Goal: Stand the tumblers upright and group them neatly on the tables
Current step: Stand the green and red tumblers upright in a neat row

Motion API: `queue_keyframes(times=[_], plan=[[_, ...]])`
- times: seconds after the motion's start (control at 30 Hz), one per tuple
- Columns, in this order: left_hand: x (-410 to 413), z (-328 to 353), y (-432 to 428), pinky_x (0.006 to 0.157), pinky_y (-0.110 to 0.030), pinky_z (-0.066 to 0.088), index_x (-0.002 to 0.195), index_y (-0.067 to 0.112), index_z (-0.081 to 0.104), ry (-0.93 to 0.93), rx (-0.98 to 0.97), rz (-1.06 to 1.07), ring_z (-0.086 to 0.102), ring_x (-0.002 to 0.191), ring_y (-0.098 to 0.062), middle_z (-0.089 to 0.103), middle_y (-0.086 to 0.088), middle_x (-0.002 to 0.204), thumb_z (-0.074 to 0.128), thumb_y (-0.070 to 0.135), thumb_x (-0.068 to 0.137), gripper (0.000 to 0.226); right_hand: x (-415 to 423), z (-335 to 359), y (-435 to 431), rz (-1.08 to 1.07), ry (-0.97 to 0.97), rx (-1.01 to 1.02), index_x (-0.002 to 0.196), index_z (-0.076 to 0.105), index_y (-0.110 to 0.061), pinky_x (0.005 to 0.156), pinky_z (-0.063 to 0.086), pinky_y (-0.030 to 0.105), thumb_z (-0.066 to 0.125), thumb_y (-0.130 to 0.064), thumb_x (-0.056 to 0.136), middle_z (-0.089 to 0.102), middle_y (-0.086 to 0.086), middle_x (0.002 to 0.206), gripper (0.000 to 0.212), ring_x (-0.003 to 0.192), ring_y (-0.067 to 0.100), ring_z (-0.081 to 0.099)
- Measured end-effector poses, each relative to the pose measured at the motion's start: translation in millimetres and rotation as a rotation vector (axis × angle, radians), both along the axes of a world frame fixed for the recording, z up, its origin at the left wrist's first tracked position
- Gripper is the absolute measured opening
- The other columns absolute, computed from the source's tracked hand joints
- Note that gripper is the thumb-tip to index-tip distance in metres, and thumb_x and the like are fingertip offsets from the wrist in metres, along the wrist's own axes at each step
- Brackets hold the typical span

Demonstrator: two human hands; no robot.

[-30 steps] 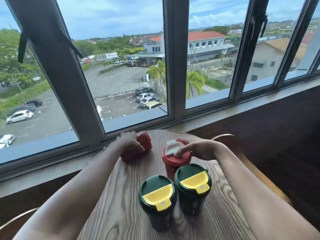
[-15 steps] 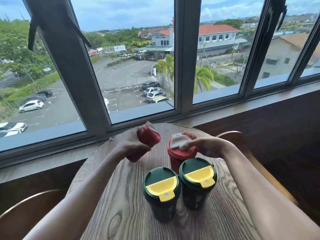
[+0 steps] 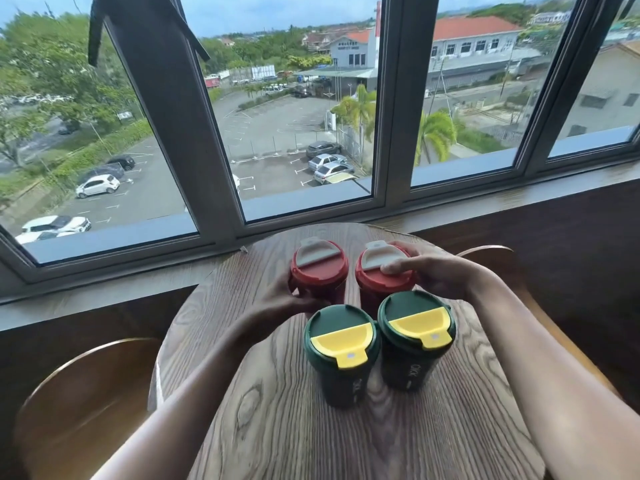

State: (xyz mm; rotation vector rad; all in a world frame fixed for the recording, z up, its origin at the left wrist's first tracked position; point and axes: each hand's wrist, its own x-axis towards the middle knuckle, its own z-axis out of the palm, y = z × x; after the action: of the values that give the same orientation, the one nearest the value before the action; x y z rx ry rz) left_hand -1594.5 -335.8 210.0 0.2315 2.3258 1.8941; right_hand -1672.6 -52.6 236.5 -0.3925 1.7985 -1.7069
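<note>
On the round wooden table several tumblers stand upright in a tight block. Two red tumblers with grey flip lids are at the back: the left red tumbler and the right red tumbler. In front of them stand two dark green tumblers with yellow lids, the left green tumbler and the right green tumbler. My left hand wraps the body of the left red tumbler from its left side. My right hand holds the right red tumbler at its lid, thumb on top.
A window sill and a wide window run just behind the table's far edge. Wooden chair backs curve at the lower left and at the right. A dark wooden wall panel lies to the right.
My left hand has lifted the red tumbler that lay on its side, turned it upright and set it beside the other red one. The camera view has shifted a little.
</note>
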Motion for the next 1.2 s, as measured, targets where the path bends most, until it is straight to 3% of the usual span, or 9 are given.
queue_keyframes(times=[0.13, 0.23, 0.33, 0.43, 0.57, 0.67, 0.73, 0.97, 1.2], plan=[[-1, 2, -13, 0.112, -0.034, 0.036, 0.143, 0.025, 0.044, -0.101, 0.277, -0.151, 0.048, 0.137, -0.020, 0.054, -0.005, 0.147, 0.081, 0.048, 0.070, 0.085, 1, -1, 0, -0.020, 0.012, -0.012, 0.133, 0.059, -0.011, 0.119, 0.024, 0.060, 0.091, -0.027, 0.062, 0.059, 0.025, 0.137, 0.079, 0.134, 0.046, 0.047], [-15, 17, -14, 0.110, -0.038, 0.036, 0.136, 0.018, 0.056, -0.145, 0.375, -0.084, 0.054, 0.130, -0.022, 0.059, -0.010, 0.141, 0.071, 0.068, 0.070, 0.084, 3, -1, -1, -0.031, 0.007, -0.019, 0.134, 0.057, -0.008, 0.120, 0.024, 0.061, 0.094, -0.030, 0.059, 0.057, 0.027, 0.138, 0.086, 0.135, 0.047, 0.045], [-27, 31, -3, 0.099, -0.040, 0.041, 0.125, 0.004, 0.064, -0.130, 0.200, -0.033, 0.060, 0.114, -0.031, 0.065, -0.023, 0.127, 0.076, 0.042, 0.078, 0.061, 4, 0, -1, -0.025, 0.000, -0.027, 0.133, 0.059, -0.010, 0.120, 0.025, 0.059, 0.092, -0.028, 0.061, 0.058, 0.026, 0.138, 0.081, 0.133, 0.044, 0.049], [-30, 39, 7, 0.067, -0.021, 0.052, 0.096, 0.007, 0.070, -0.132, 0.125, 0.039, 0.065, 0.078, -0.018, 0.073, -0.008, 0.084, 0.077, 0.021, 0.072, 0.029, 7, 1, 0, -0.035, -0.031, -0.041, 0.132, 0.060, -0.012, 0.120, 0.027, 0.057, 0.085, -0.021, 0.067, 0.059, 0.024, 0.136, 0.071, 0.121, 0.034, 0.059], [-27, 38, 6, 0.052, -0.015, 0.050, 0.073, 0.011, 0.074, -0.065, 0.122, 0.052, 0.065, 0.059, -0.008, 0.070, 0.001, 0.066, 0.078, 0.008, 0.078, 0.007, 11, 4, -1, -0.022, -0.036, -0.045, 0.133, 0.059, -0.013, 0.119, 0.029, 0.055, 0.086, -0.023, 0.065, 0.059, 0.025, 0.137, 0.073, 0.116, 0.031, 0.059], [-20, 40, 4, 0.056, -0.014, 0.051, 0.085, 0.006, 0.072, -0.065, 0.120, 0.016, 0.066, 0.061, -0.009, 0.071, -0.001, 0.070, 0.074, 0.008, 0.081, 0.005, 11, 4, -1, -0.009, -0.031, -0.038, 0.135, 0.058, -0.013, 0.113, 0.038, 0.049, 0.095, -0.032, 0.055, 0.059, 0.024, 0.137, 0.090, 0.115, 0.030, 0.060], [-17, 39, 4, 0.062, -0.017, 0.054, 0.096, 0.000, 0.072, -0.080, 0.114, -0.003, 0.069, 0.069, -0.013, 0.073, -0.008, 0.081, 0.077, 0.012, 0.078, 0.022, 11, 4, -1, 0.003, -0.031, -0.027, 0.136, 0.057, -0.016, 0.104, 0.047, 0.041, 0.095, -0.034, 0.055, 0.061, 0.023, 0.136, 0.091, 0.114, 0.030, 0.061], [-14, 34, 9, 0.063, -0.020, 0.055, 0.101, 0.003, 0.073, -0.112, 0.089, 0.003, 0.070, 0.076, -0.018, 0.074, -0.012, 0.089, 0.082, 0.013, 0.075, 0.029, 15, 7, -1, -0.011, -0.053, -0.062, 0.133, 0.059, -0.015, 0.081, 0.059, 0.026, 0.073, -0.014, 0.078, 0.073, 0.011, 0.112, 0.057, 0.095, 0.021, 0.070], [-10, 33, 9, 0.078, -0.026, 0.055, 0.123, 0.006, 0.063, -0.146, 0.111, -0.051, 0.069, 0.096, -0.022, 0.071, -0.016, 0.113, 0.076, 0.023, 0.080, 0.048, 19, 4, 0, -0.093, 0.054, 0.032, 0.137, 0.055, -0.012, 0.093, 0.049, 0.035, 0.082, -0.025, 0.071, 0.063, 0.024, 0.133, 0.072, 0.112, 0.030, 0.062]])
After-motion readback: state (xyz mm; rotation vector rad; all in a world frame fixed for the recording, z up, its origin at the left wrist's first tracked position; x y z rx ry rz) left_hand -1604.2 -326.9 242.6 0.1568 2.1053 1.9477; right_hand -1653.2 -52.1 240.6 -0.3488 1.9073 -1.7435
